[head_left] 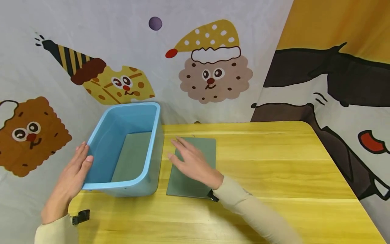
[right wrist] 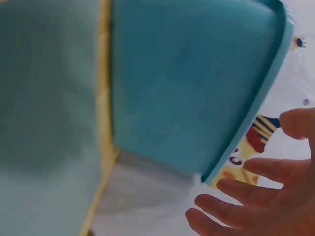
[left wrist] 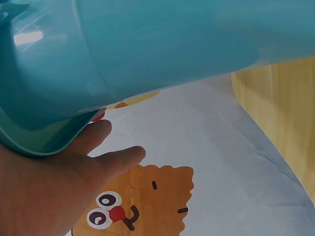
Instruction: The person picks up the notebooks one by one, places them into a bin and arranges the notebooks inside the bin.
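A light blue plastic bin (head_left: 151,159) stands on the left part of the table, with a flat grey-green panel (head_left: 134,156) on its floor. My left hand (head_left: 70,178) lies along the bin's left rim, fingers straight; from the left wrist, the thumb side of that hand (left wrist: 54,187) shows right at the bin's edge. To the right of the bin, a grey-green rectangular board (head_left: 190,184) lies flat on the wood. Over this board is my right hand (head_left: 195,162), its fingers spread and pointing toward the bin, holding nothing. The right wrist view shows those spread fingers (right wrist: 261,191) too.
The yellow wooden table (head_left: 274,169) extends to the right, with a rounded far corner. A white cloth (head_left: 176,84) printed with cartoon figures hangs behind and beside it. Black straps (head_left: 81,217) are at both wrists.
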Tool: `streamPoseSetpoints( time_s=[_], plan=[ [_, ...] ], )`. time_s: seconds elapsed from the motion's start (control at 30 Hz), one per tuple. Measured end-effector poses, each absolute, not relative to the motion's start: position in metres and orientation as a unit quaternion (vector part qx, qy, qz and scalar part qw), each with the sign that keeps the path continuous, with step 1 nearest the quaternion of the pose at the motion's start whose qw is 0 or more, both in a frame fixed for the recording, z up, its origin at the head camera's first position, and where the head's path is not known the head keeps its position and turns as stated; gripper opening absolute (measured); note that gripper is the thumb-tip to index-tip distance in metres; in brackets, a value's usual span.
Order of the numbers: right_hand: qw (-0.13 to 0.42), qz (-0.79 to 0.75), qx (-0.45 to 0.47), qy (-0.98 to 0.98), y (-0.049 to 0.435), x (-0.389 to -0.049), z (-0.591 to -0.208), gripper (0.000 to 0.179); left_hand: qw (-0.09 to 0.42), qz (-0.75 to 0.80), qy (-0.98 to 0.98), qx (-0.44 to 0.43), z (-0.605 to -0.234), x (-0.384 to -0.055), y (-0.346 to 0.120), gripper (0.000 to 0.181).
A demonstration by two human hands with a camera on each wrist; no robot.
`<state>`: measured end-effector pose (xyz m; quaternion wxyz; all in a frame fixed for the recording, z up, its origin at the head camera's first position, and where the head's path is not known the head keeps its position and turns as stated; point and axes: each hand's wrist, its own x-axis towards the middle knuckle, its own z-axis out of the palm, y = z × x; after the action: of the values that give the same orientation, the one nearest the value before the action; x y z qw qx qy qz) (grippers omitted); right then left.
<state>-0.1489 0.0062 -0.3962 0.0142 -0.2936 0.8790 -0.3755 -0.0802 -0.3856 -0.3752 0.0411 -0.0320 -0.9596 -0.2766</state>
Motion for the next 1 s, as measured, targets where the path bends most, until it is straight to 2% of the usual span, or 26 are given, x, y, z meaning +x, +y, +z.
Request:
streamPoseSetpoints(
  time_s=[0.37,0.7,0.87,1.0],
  plan=[
    [0.035,-0.236,-0.322,0.916,0.058,-0.145,-0.438,0.070,0.042,-0.278,-0.959,-0.031,-0.374,-0.078,-0.386,0.062],
    [0.171,-0.087,-0.378,0.906,0.075,-0.134,-0.462,0.090,0.037,-0.275,-0.960,-0.031,-0.375,-0.080,-0.387,0.062],
    [0.148,-0.023,-0.413,0.898,0.083,-0.133,-0.471,0.099,0.042,-0.276,-0.960,-0.032,-0.374,-0.081,-0.388,0.062],
    [0.164,-0.028,-0.412,0.896,0.097,-0.139,-0.468,0.092,0.043,-0.270,-0.961,-0.032,-0.374,-0.081,-0.385,0.062]
  ],
)
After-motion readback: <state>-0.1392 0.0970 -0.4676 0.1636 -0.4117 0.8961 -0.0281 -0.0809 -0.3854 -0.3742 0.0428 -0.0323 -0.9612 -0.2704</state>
